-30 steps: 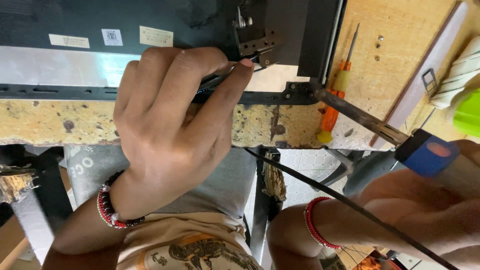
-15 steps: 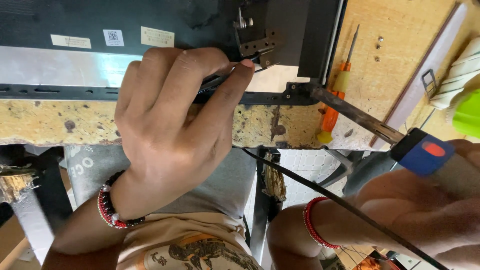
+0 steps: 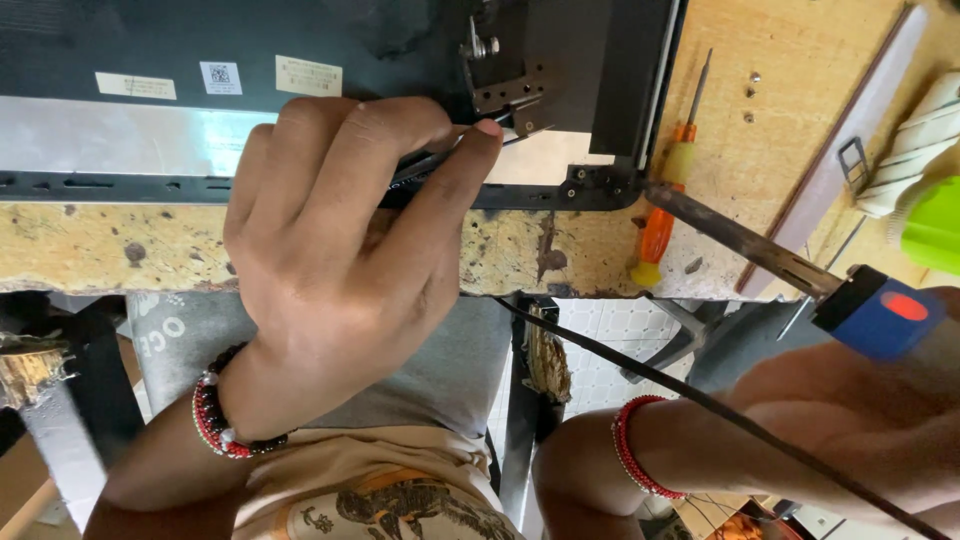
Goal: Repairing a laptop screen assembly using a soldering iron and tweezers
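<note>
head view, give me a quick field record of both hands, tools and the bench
left hand: pressing down on the black laptop frame, fingertips near the metal hinge
right hand: gripping a blue-handled soldering iron, tip at the frame's corner
spare tool: orange screwdriver lying on the workbench
loose parts: small screws on the wooden board
wrists: beaded bracelets on both

Repair workshop, scarred workbench (image 3: 300, 250), screwdriver (image 3: 668, 175), loose screws (image 3: 752, 97)
</note>
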